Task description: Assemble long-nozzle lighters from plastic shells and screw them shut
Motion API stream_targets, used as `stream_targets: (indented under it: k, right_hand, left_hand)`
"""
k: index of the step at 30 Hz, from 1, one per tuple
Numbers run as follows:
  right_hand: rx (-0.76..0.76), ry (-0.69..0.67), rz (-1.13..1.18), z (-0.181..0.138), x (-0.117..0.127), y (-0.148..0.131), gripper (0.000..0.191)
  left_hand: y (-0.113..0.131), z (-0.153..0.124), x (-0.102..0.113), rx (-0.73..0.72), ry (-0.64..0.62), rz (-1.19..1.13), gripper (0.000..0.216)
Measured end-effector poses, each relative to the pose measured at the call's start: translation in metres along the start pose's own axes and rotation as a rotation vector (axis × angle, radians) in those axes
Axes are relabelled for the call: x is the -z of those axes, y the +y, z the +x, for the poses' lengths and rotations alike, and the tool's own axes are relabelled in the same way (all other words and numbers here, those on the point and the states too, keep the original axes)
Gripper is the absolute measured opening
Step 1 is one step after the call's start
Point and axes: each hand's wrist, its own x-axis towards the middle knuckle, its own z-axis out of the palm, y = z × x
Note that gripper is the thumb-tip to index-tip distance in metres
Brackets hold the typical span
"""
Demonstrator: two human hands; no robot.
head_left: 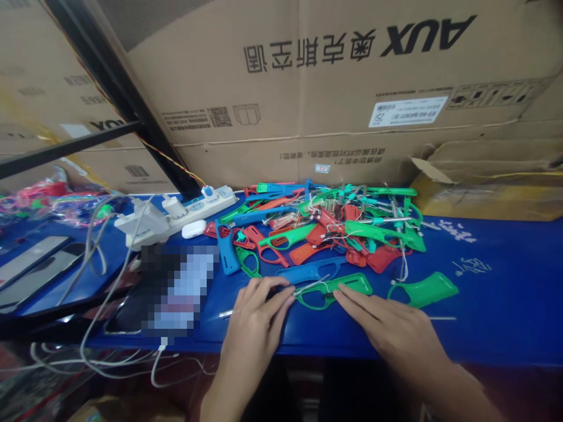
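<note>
A green lighter shell half (356, 284) lies on the blue table before me, its hollow side facing up. My left hand (261, 308) pinches the narrow front end of this shell between thumb and fingers. A thin pale tube or wire (317, 285) slants up across the shell from near those fingertips. With its fingers together, my right hand (387, 322) presses on the shell near the trigger loop, where a small dark part shows. To the right lies another green shell half (428, 290), rounded outside up. A blue shell half (308, 271) rests just behind the held one.
A heap of red, blue and green lighter shells and metal-tube parts (325, 220) lies behind. At left are a phone (176, 293), a white power strip (204, 205), cables and a white earbud case (194, 229). Cardboard boxes (308, 117) wall the back. Small white pieces (455, 230) lie right.
</note>
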Motion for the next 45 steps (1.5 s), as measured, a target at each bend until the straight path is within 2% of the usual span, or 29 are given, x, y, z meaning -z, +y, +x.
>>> stream_targets:
  k: [10,16,22,28,31,34,37,41,45]
  right_hand:
    - [-0.004,-0.095,0.027,0.001,-0.002,0.002,0.059]
    - [-0.088,-0.041,0.049,0.002,-0.003,0.002,0.044]
    - [-0.163,-0.034,0.069,0.003,-0.006,0.000,0.042]
    - [-0.102,-0.036,0.021,-0.001,-0.006,0.000,0.041]
    - [-0.097,-0.027,0.081,-0.003,-0.006,0.003,0.039]
    - [-0.101,-0.014,0.142,-0.002,-0.006,0.005,0.038]
    - [-0.109,0.001,0.184,0.000,-0.004,0.005,0.038]
    - [-0.129,0.012,0.212,0.003,-0.002,0.004,0.038]
    - [-0.143,0.018,0.243,0.004,-0.003,0.006,0.037]
  left_hand:
    - [0.002,0.000,0.001,0.034,-0.021,-0.023,0.023]
    - [0.001,0.000,0.000,0.043,-0.021,-0.010,0.022]
    - [0.000,0.000,-0.001,0.020,-0.011,-0.002,0.023]
    - [0.001,0.001,-0.002,0.030,-0.010,0.001,0.021]
    - [0.001,0.000,-0.002,0.039,-0.023,0.003,0.021]
    - [0.003,-0.001,0.000,0.046,-0.036,0.011,0.030]
    - [0.008,0.004,0.005,-0.001,-0.096,-0.010,0.039]
    - [0.019,0.023,0.008,-0.125,-0.205,-0.025,0.033]
    - [0.024,0.038,-0.001,-0.205,-0.268,0.003,0.028]
